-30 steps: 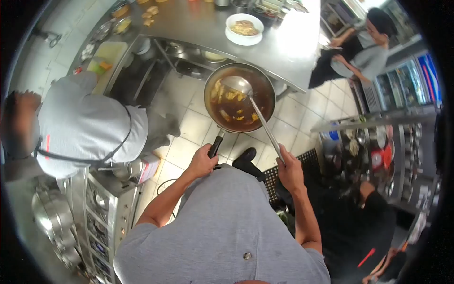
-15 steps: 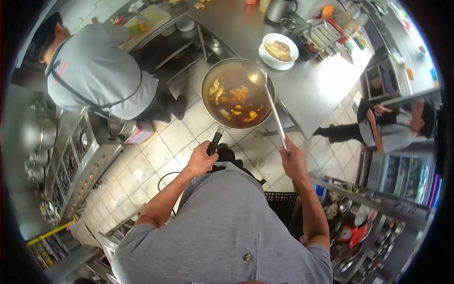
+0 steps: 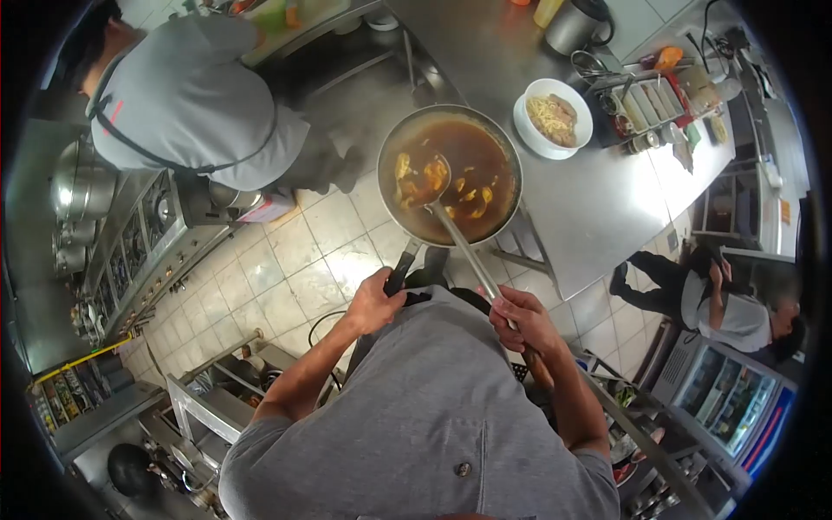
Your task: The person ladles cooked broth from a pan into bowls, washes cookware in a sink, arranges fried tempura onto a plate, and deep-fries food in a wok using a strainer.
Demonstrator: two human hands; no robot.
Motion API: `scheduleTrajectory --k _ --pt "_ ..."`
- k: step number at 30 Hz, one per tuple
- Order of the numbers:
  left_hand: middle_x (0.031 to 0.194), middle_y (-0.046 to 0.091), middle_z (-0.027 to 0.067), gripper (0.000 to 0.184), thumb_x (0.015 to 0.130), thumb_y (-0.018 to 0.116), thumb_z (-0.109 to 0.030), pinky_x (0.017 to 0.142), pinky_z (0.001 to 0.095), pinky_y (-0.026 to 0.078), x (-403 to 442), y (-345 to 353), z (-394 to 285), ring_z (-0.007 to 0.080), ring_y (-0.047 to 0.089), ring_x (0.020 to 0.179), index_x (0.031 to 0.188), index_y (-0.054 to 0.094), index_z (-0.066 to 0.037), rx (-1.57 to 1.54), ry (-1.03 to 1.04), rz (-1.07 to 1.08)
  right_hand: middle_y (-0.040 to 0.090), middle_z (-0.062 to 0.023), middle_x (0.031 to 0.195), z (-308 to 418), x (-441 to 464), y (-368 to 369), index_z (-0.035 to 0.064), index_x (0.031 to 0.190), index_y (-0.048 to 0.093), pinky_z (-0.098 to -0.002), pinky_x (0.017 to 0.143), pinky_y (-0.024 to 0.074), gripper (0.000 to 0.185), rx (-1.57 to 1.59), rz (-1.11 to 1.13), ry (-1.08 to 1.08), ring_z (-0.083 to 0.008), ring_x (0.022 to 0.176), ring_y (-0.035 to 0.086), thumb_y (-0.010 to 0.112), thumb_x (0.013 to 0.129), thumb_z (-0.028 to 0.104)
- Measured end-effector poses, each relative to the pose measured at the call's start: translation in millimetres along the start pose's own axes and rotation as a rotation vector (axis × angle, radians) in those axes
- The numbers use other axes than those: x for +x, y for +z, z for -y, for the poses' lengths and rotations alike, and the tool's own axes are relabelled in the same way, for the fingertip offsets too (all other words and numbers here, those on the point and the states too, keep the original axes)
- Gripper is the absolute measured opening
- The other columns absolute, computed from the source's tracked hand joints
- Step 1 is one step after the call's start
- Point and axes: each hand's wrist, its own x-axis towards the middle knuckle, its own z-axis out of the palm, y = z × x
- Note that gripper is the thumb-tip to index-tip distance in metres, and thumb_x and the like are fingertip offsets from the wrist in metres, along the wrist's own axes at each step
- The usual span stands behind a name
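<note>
There, the ladle has swung from the far side of the pan in among the yellow pieces, within scooping reach. The right grip clasps it; the left grip clasps the pan's black handle, beside the worktop.

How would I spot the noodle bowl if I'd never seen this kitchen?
Find the steel table. Near its edge, beside the pan, sits a round bowl. Its white sides and the noodles inside set it apart from the metal jug beyond.
</note>
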Motion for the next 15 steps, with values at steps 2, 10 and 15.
scheduleTrajectory --k 2,10,15 --pt "0.063 0.056 0.0064 0.019 0.086 0.065 -0.014 0.045 0.0330 0.045 2 4 -4 0.0146 0.056 0.048 0.093 0.055 0.000 -0.068 0.033 -0.014 0.049 0.0004 0.071 14 -2 -5 0.0023 0.133 0.055 -0.0219 0.036 0.0293 0.034 -0.009 -0.009 0.000 -0.0033 0.042 0.035 0.053 0.104 0.020" --pt "0.067 0.058 0.0059 0.019 0.087 0.065 -0.011 0.046 0.0311 0.047 24 37 -53 0.0134 0.057 0.048 0.098 0.055 0.000 -0.115 0.056 -0.076 0.047 0.0008 0.071 88 -40 -45 0.0027 0.139 0.052 -0.0209 0.035 0.0293 0.039 -0.024 -0.033 -0.010 -0.0032 0.042 0.035 0.053 0.103 0.019" --pt "0.067 0.057 0.0046 0.019 0.086 0.065 -0.010 0.045 0.0295 0.046 30 75 -74 0.0130 0.055 0.047 0.097 0.053 0.001 -0.270 0.077 -0.132 0.046 0.0011 0.070 145 -70 -78 0.0016 0.138 0.053 -0.0210 0.033 0.0274 0.041 -0.084 0.002 -0.076 -0.0032 0.040 0.032 0.054 0.102 0.020"
